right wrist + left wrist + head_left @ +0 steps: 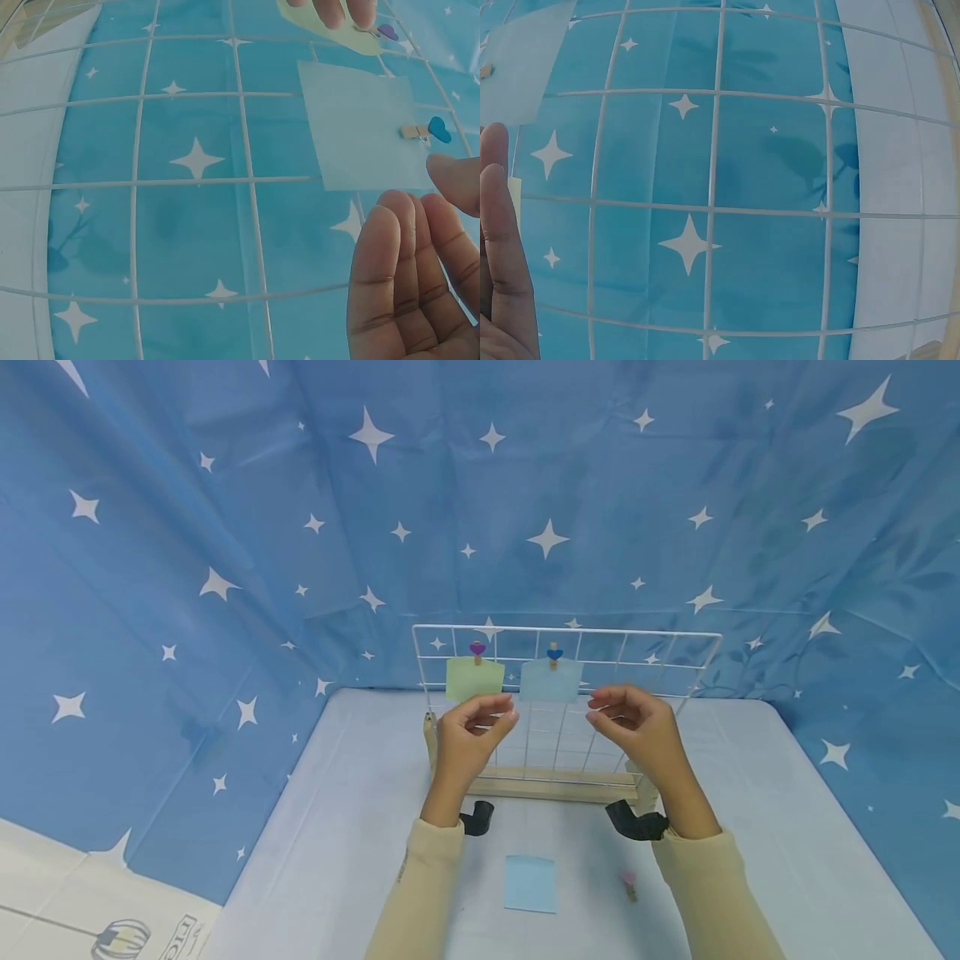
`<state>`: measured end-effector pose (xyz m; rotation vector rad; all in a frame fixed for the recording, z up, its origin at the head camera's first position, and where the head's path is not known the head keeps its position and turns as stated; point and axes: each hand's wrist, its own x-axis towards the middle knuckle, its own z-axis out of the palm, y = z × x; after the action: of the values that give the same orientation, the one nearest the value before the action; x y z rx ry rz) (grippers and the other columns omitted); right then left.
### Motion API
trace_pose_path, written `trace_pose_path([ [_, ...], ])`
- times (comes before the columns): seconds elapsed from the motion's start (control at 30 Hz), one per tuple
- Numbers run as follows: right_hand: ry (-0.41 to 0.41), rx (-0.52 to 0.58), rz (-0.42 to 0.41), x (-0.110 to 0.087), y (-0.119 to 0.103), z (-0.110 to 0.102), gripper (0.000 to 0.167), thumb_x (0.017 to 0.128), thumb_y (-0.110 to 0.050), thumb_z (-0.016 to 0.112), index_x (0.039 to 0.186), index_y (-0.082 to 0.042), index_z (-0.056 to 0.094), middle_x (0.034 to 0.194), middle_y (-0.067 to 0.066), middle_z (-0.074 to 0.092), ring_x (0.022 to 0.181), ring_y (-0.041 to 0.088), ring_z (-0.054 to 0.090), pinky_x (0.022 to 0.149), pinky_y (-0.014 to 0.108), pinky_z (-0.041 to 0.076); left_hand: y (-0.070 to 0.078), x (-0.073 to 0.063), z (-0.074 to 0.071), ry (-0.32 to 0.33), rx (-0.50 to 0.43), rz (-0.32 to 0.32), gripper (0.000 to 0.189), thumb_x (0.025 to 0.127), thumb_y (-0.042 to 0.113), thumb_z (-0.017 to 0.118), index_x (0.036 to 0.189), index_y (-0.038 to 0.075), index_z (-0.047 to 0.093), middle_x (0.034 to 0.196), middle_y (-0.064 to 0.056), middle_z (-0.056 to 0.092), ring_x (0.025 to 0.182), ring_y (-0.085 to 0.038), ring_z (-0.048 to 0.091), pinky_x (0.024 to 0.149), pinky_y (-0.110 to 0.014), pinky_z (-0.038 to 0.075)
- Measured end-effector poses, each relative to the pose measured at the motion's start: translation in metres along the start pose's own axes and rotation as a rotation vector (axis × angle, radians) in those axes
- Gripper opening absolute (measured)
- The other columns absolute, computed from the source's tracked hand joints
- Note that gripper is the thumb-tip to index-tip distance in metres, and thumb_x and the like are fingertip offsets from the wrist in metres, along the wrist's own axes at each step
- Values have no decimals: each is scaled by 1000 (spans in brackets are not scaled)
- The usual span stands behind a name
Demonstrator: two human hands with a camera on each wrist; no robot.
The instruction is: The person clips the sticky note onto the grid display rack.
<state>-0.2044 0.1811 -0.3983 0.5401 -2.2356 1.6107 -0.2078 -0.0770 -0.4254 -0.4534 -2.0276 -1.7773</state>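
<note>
A white wire grid rack (615,633) on a wooden base (555,789) stands before my hands. A yellow-green sticky note (475,678) hangs on it from a mini clothespin with a purple heart (477,649). To its right, a blue sticky note (551,681) hangs from a mini clothespin with a blue heart (554,655). My left hand (472,739) is just below the green note, its fingers bent loosely with nothing between them. Below and right of the blue note is my right hand (641,727), also holding nothing; its fingers (375,262) are fairly straight, thumb apart.
On the white table (352,827), nearer than the rack, lie another blue sticky note (530,884) and a mini clothespin with a pink top (629,886). A blue star-patterned curtain (547,485) rises behind. Black wrist mounts (633,821) sit by both sleeves.
</note>
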Motion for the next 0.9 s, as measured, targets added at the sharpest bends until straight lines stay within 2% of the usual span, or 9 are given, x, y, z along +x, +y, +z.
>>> trace_pose_path([
  [0.23,-21,44,3,-8,7,-3,22,94,11,75,116,10,72,106,0,74,94,1,68,84,12,57,-7,-9,-3,-39,-15,-29,27,94,6,84,120,2,80,110,-13,81,93,-22,77,82,-25,61],
  [0.53,-29,5,34,-19,18,-11,21,95,9,76,115,8,74,107,3,75,94,-1,67,84,11,56,-13,-18,-6,-73,-26,-68,27,94,6,84,121,3,80,110,-14,81,90,-20,75,82,-25,60],
  [0.73,-52,-8,79,-27,23,-15,18,96,7,77,113,8,74,103,-16,73,93,-2,68,83,12,56,-18,-26,-8,-93,-26,-119,27,94,6,83,121,3,80,111,-13,81,93,-19,74,83,-25,59],
  [0.83,-59,-17,88,-31,25,-16,17,96,6,76,113,7,74,105,-11,74,93,-2,68,83,12,56,-22,-30,-9,-103,-23,-140,27,95,7,83,121,3,80,110,-12,81,94,-18,74,84,-25,59],
  [0.9,-58,-25,86,-34,27,-17,16,96,6,76,113,6,75,106,-1,75,93,-2,68,83,12,56,-24,-32,-10,-103,-20,-150,26,95,7,83,121,3,80,110,-12,81,94,-17,74,84,-24,59],
])
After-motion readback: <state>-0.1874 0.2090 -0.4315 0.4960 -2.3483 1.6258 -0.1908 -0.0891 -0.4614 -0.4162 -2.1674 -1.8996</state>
